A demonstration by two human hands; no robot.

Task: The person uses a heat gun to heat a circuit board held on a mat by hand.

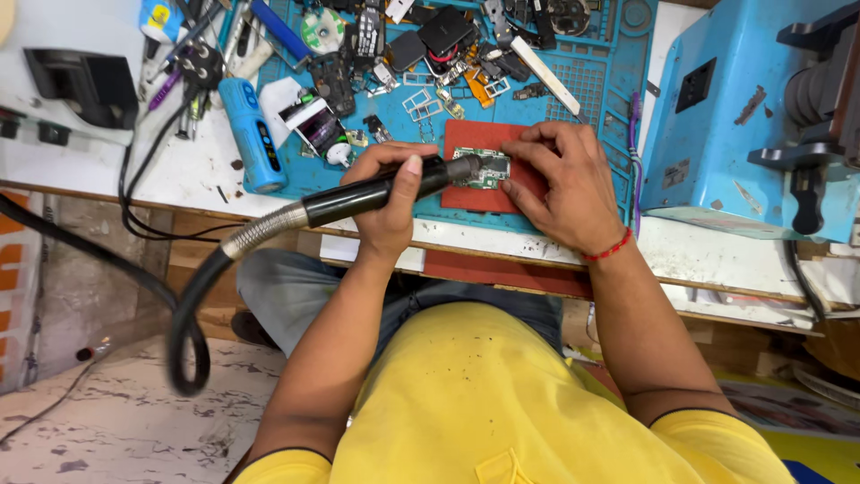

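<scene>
1. Black hot-air wand with a metal nozzle: held in the left hand, the grip fully closed around its barrel, thumb laid along the top. The nozzle tip sits just past the grip, touching or nearly touching the circuit board.
2. Green circuit board: lies flat on a red pad, directly ahead of the wand's nozzle and between the two hands.
3. Right hand: its grip is loose, not wrapped around anything; the fingertips press on the board's far edge and on the pad.
4. Ribbed hose: runs back from the left grip, off the desk edge and down in a loop.
5. Blue work mat: beneath the pad, strewn with small phone parts beyond both grips.
6. Blue machine housing: well outside the right grip.
</scene>
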